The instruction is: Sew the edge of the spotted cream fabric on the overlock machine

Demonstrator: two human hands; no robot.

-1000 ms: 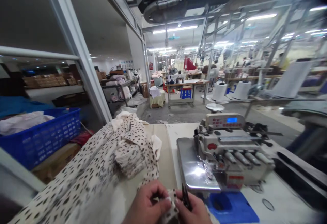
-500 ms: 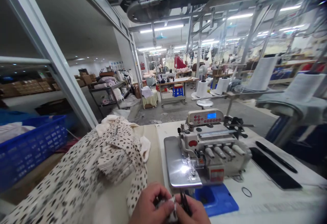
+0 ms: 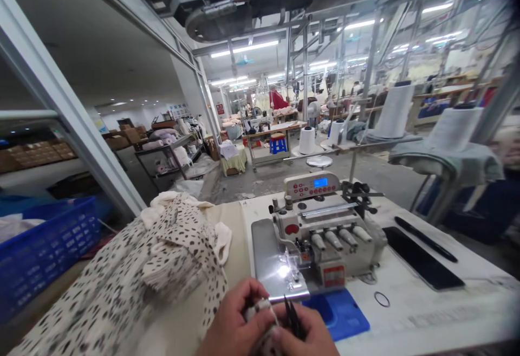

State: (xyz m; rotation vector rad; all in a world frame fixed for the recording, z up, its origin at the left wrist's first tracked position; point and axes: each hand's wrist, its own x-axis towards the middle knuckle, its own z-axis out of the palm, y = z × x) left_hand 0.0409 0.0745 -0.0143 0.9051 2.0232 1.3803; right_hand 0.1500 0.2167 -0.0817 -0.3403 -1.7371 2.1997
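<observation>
The left hand (image 3: 233,326) is curled shut, pinching a small fold of spotted fabric (image 3: 260,312) between thumb and fingers at the near edge of the tabletop (image 3: 410,312). Touching it, the right hand (image 3: 303,334) is closed on dark thread snips (image 3: 291,318), blades pointing up beside the fold. Just beyond lies a blue mat (image 3: 341,312), then the overlock sewing machine (image 3: 325,237). To the left, the heaped spotted garment (image 3: 134,274) drapes toward a blue basket (image 3: 44,247).
</observation>
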